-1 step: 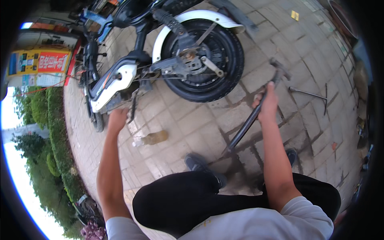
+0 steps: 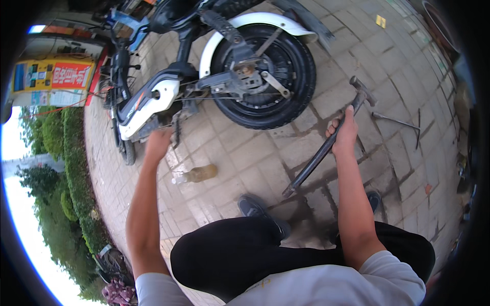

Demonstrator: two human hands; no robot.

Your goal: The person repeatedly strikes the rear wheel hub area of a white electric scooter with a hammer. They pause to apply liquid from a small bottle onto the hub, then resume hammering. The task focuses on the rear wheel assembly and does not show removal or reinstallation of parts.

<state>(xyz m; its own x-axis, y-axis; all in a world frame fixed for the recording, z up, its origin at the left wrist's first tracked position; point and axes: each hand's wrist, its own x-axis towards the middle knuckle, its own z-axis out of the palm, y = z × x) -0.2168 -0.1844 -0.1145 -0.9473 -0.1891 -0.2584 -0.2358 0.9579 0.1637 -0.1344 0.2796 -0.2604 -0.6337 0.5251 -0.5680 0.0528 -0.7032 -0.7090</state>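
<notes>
A hammer (image 2: 322,151) with a long dark handle is gripped in my right hand (image 2: 345,131), close below its metal head. The handle slants down to the left above the paving. My left hand (image 2: 159,145) is closed at the lower frame of a white and black electric scooter (image 2: 157,101), beside a dark metal bar (image 2: 176,131). What its fingers hold, if anything, is hidden. The scooter's rear wheel (image 2: 301,81) stands ahead of me, between my two hands.
A clear bottle with yellowish liquid (image 2: 201,173) lies on the paving right of my left hand. A T-shaped metal wrench (image 2: 395,120) lies beyond the hammer at right. A yellow packet (image 2: 380,21) lies far right. A yellow and red machine (image 2: 53,75) stands far left, above a hedge (image 2: 76,173).
The scene has shifted slightly right in view. The hammer's head sits a little farther right, with the handle's end slightly left. My left hand is slightly higher and farther right in view.
</notes>
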